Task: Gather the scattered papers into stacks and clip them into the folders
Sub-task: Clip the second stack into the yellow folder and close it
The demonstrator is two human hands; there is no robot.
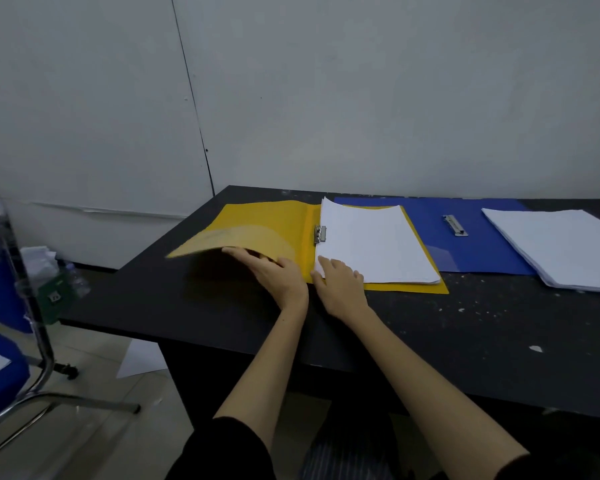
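A yellow folder [278, 223] lies open on the black table [430, 323]. A white paper stack [371, 244] sits on its right half, held by a metal clip [320, 234] at the spine. My left hand [274, 271] grips the near edge of the yellow folder's left cover, which is lifted and curling. My right hand [340, 282] presses flat on the near left corner of that stack. To the right lies an open blue folder [426, 230] with its own clip [455, 225]. A second paper stack [561, 247] rests partly on its right side.
A blue chair with a chrome frame [11, 306] stands at the left. A loose sheet [141, 358] lies on the tiled floor under the table's left edge. Bottles and crumpled paper [52, 271] sit by the wall. White specks dot the tabletop.
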